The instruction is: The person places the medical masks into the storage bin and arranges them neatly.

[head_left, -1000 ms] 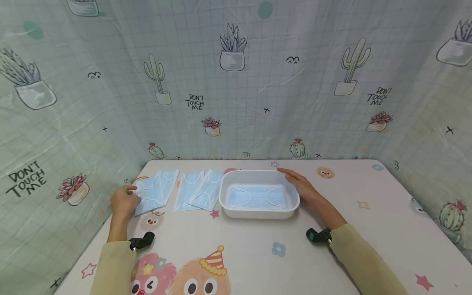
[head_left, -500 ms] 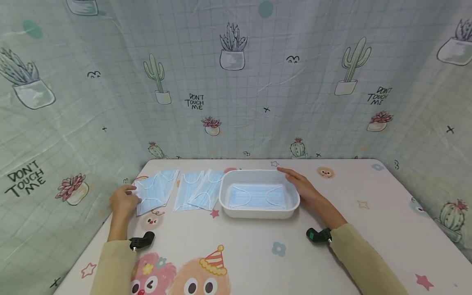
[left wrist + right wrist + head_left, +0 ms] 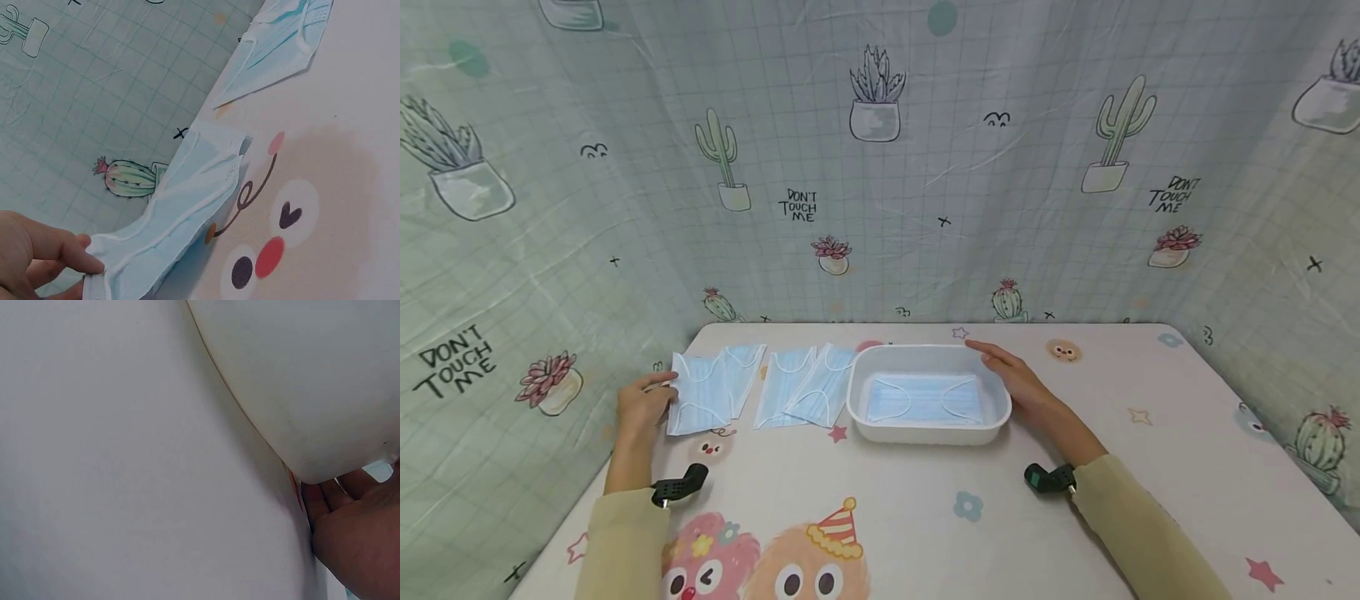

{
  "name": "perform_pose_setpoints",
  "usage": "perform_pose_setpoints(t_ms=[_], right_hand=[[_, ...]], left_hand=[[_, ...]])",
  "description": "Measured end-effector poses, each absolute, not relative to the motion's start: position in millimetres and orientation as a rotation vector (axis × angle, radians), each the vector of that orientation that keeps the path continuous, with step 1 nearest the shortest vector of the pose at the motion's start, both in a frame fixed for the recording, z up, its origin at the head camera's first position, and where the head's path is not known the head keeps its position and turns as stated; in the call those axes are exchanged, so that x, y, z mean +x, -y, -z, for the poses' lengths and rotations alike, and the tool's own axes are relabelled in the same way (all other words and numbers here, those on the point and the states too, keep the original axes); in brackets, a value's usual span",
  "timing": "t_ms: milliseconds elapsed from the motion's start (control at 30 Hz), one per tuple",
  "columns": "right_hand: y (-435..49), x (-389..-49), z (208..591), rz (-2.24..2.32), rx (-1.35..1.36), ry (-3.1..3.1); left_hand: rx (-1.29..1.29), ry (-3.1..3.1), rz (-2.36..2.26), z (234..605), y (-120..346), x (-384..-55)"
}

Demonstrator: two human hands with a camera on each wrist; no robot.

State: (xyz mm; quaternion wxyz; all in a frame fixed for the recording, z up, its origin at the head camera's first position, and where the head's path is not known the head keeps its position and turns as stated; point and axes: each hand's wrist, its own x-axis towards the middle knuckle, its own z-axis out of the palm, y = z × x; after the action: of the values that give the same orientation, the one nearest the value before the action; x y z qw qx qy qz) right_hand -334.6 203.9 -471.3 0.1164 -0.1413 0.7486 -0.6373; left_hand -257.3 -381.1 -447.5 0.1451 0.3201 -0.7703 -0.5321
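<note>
At the far left of the table, my left hand pinches the left edge of a blue face mask. In the left wrist view the held end of that mask is lifted and bent beside the fingers. A second face mask lies partly beneath it. My right hand rests against the right side of a white plastic bin, fingers extended along the wall; in the right wrist view some fingers are hidden by the bin. One face mask lies flat inside the bin.
Two more overlapping face masks, a left one and a right one, lie just left of the bin. A cactus-print curtain hangs round the back and sides of the patterned table.
My left hand has moved slightly left, pulling the leftmost mask with it and turning it straighter. More of the mask beneath shows. The right hand and bin have stayed put.
</note>
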Motion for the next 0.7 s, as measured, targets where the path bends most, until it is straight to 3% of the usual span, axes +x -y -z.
perform_pose_setpoints(t_ms=[700], right_hand=[[-203.1,-334.5,470.8,1.868,-0.393,-2.176]], left_hand=[[0.848,2.326,1.635,447.7,377.5,-259.0]])
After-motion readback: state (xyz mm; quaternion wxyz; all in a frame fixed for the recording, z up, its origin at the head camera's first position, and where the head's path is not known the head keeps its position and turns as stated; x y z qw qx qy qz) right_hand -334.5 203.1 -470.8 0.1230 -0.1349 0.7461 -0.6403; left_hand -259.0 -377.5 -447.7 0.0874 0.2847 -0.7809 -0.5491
